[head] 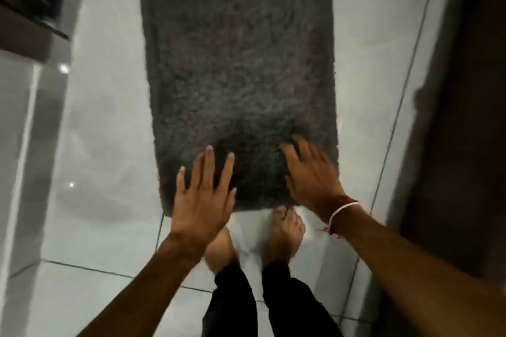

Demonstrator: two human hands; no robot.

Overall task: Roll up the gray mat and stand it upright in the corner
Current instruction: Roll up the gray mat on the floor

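A shaggy gray mat [238,68] lies flat on the white tiled floor, stretching away from me up the middle of the view. My left hand [201,200] hovers over its near left corner with fingers spread and holds nothing. My right hand [309,175] reaches over the near right part of the mat, fingers apart and curved down toward the pile; I cannot tell if it touches. A white band sits on the right wrist. My bare feet [284,232] stand just short of the mat's near edge.
Glossy white floor tiles [109,145] run along both sides of the mat. A dark wooden door or panel [465,117] stands along the right. At the upper left is a dark cabinet [35,0] above a pale wall edge.
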